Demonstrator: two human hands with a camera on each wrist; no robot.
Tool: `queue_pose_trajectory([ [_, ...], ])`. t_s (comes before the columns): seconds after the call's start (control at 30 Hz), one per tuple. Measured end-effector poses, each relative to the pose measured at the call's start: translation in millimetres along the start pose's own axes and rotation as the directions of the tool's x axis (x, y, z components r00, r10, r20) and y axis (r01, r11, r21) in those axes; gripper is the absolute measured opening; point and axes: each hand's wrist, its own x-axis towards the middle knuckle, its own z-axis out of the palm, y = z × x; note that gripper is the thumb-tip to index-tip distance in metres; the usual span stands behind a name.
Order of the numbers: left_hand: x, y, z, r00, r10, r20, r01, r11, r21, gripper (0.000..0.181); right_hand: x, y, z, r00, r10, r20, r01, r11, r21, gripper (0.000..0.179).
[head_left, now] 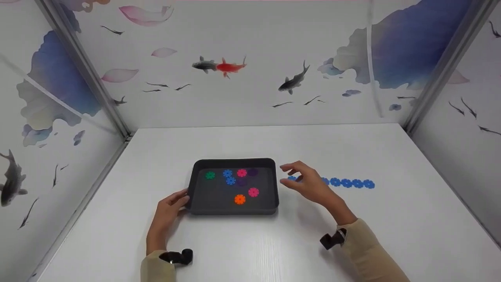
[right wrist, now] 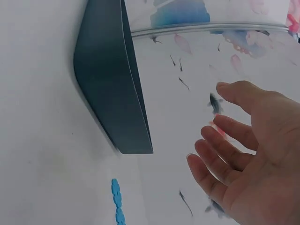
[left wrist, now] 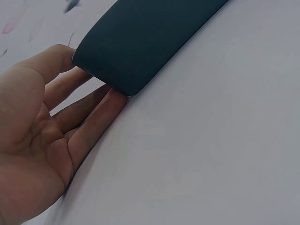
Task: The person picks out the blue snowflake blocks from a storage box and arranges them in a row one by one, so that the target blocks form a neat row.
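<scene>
A dark grey rectangular tray stands on the white table, holding several flower-shaped plastic discs: a green disc, two blue, two pink, two dark purple and an orange disc. My left hand grips the tray's left side, the thumb at the rim and other fingers against the outer wall and lower edge. Just right of the tray, my right hand hovers with thumb and fingers apart and nothing between them. Behind it runs a row of blue discs, partly hidden by the hand.
The white table reaches back to a panel printed with fish and petals. Similar side panels rise at left and right, joined by metal posts. A small black wrist device sits at each sleeve cuff.
</scene>
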Motion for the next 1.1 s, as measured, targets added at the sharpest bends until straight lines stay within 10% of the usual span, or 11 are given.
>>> queue_pose_trajectory([
  [0.43,-1.8,-0.2,-0.5,1.0,0.003,-0.012,-0.003,1.0,0.021,0.043,26.9,-23.9,37.8,0.996,0.0,0.094,-0.014,0.99,0.141,0.042],
  [1.1,0.3,-2.0,0.6,1.0,0.017,-0.024,-0.016,0.999,0.044,0.042,76.2,-34.3,82.5,0.978,0.092,0.189,-0.101,0.994,0.038,0.044],
])
